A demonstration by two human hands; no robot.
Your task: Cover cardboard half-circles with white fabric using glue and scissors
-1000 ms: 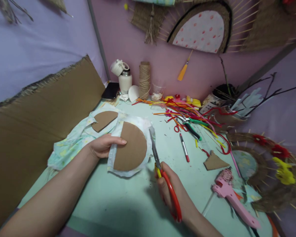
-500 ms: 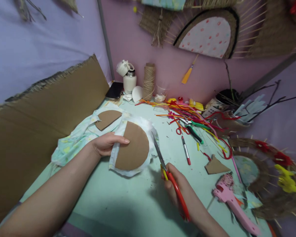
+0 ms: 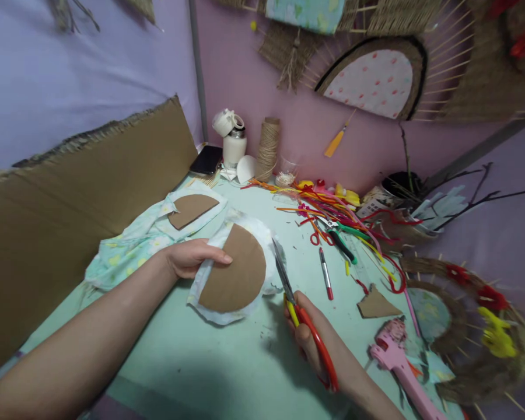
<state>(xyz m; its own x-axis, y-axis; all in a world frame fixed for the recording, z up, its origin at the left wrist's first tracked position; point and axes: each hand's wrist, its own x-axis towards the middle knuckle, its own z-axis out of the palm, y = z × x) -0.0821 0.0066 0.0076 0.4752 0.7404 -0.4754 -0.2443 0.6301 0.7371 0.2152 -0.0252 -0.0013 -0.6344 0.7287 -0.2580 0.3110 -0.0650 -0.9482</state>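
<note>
A brown cardboard half-circle point(image 3: 238, 274) lies on a pale blue-white piece of fabric point(image 3: 221, 315) that extends past its edge all round. My left hand point(image 3: 195, 258) grips both at the straight side, thumb on the cardboard and the other fingers hidden beneath. In my right hand point(image 3: 308, 326) are red-and-yellow scissors point(image 3: 317, 344), blades pointing up and away, close to the fabric's right edge. The blades look nearly closed. Behind the left hand, a second cardboard half-circle point(image 3: 192, 210) rests on patterned green-white fabric point(image 3: 122, 256).
A tall cardboard panel point(image 3: 96, 181) stands at left. Twine spool point(image 3: 268, 149), white bottle point(image 3: 234, 147) and phone point(image 3: 206, 160) sit at the back. Pliers point(image 3: 343, 245), a marker point(image 3: 326, 274), a cardboard scrap point(image 3: 378, 303) and a pink glue gun point(image 3: 398, 361) lie at right.
The view has shifted slightly. The held half-circle and fabric have tilted a little and moved slightly down and left; the scissors stay near the fabric's right edge.
</note>
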